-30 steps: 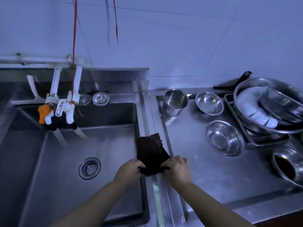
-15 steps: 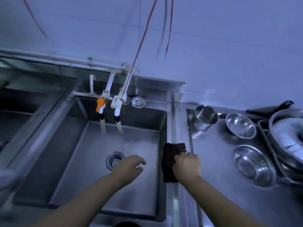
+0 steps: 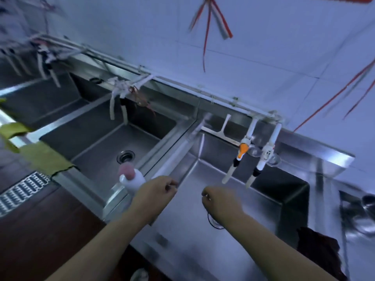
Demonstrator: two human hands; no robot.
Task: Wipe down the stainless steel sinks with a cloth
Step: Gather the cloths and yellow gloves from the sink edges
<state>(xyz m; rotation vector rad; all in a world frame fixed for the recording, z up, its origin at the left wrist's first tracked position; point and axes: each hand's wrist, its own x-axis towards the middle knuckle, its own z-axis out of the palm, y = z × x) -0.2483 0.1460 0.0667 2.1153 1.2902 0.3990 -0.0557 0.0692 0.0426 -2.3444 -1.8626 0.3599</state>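
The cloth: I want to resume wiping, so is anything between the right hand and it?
Nothing visible. The cloth drapes over the sink's right rim, and the right hand hangs over the basin holding nothing; only its own forearm lies between them.

Two bare forearms showing, running in from the near edge. No sleeves covering them up to where the picture is cutting them off. Left hand and right hand both bare: no gloves, no rings or watch showing, no wristbands. Motion blur softening the finer detail on the fingers.
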